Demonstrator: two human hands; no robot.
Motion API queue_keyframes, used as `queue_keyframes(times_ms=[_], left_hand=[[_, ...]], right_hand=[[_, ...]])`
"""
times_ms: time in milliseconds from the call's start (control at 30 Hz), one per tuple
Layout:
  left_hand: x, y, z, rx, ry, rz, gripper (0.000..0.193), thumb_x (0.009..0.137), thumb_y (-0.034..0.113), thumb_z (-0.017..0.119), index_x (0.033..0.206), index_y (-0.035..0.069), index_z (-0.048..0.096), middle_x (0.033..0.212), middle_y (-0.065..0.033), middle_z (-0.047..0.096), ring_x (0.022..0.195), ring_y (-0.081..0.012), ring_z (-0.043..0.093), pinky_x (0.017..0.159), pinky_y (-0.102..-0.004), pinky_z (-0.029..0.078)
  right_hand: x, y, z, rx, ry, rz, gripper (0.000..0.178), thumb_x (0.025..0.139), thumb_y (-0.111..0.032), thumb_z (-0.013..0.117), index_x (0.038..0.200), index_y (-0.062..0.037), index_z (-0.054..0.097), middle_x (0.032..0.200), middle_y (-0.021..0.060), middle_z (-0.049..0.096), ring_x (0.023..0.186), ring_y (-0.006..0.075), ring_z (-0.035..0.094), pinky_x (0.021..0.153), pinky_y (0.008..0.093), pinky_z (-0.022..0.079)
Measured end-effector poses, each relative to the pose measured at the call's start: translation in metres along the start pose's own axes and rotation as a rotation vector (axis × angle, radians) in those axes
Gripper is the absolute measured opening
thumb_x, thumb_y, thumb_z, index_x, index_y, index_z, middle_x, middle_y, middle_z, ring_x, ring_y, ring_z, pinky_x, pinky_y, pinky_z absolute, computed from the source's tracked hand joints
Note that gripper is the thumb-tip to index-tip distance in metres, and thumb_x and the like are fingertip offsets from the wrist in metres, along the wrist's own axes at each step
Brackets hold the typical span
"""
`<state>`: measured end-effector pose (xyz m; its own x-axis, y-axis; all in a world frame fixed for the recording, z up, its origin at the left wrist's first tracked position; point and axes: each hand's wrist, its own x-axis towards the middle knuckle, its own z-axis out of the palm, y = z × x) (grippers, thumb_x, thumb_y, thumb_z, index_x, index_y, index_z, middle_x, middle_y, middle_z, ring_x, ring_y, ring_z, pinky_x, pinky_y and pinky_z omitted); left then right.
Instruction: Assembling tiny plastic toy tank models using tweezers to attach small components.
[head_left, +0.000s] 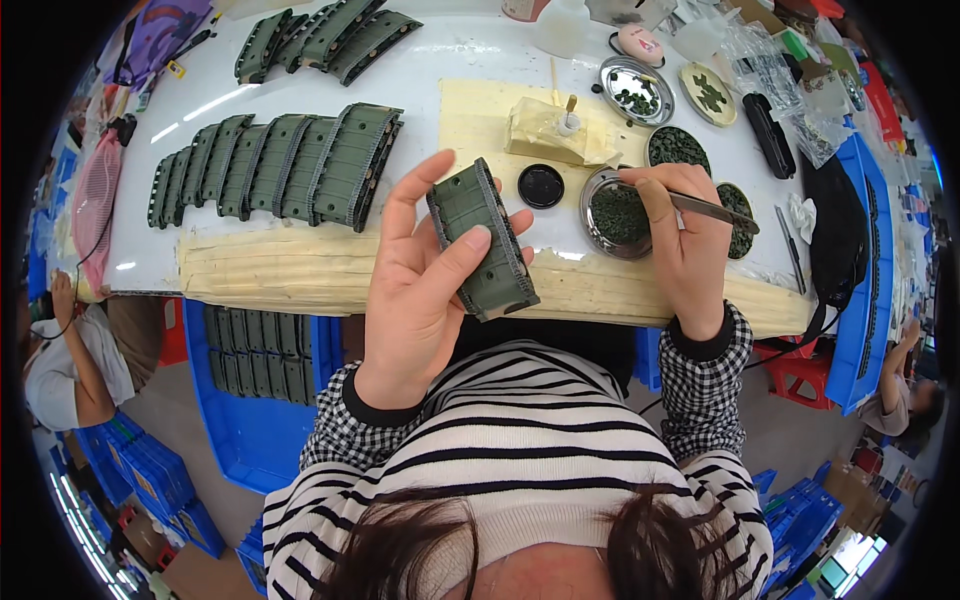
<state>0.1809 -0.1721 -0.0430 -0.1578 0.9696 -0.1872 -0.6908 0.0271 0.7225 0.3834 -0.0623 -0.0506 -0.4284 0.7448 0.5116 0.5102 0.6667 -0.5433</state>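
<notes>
My left hand (420,275) grips a dark green toy tank track part (482,240), held tilted above the table's front edge, thumb across its side. My right hand (680,235) holds metal tweezers (715,210), their tip reaching into a round metal dish (612,215) filled with small green pieces. A row of the same green track parts (285,165) leans together on the white table (430,70) to the left, with another group (325,40) further back.
A glue pot with a stick (568,122) sits on a cream pad. Other dishes of green bits (636,92) and a black lid (541,186) lie near. A blue bin (255,360) with track parts stands below left. Other people sit at left and right.
</notes>
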Motion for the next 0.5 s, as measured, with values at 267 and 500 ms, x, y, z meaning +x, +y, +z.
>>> queue_keyframes(times_ms=[267,500], left_hand=[[0.0007,-0.0047,-0.0052,0.045,-0.019,-0.013,0.024,0.102,0.019,0.04,0.11,0.0,0.051,0.13,-0.0195,0.05,0.115,-0.0319,0.057,0.091,-0.0429,0.055],[0.002,-0.0084,-0.0086,0.069,-0.063,-0.047,0.023,0.102,0.022,0.04,0.103,0.001,0.051,0.127,-0.0189,0.052,0.114,-0.0307,0.058,0.089,-0.0413,0.055]], right_hand=[[0.0026,0.0013,0.0047,-0.018,0.012,-0.023,0.011,0.087,-0.011,0.063,0.088,-0.002,0.068,0.08,0.0091,0.064,0.072,0.0252,0.054,0.064,0.0337,0.042],[0.0019,-0.0025,0.0013,0.031,0.002,-0.011,0.011,0.088,-0.008,0.061,0.09,-0.001,0.069,0.079,0.01,0.063,0.075,0.0245,0.056,0.066,0.0329,0.044]])
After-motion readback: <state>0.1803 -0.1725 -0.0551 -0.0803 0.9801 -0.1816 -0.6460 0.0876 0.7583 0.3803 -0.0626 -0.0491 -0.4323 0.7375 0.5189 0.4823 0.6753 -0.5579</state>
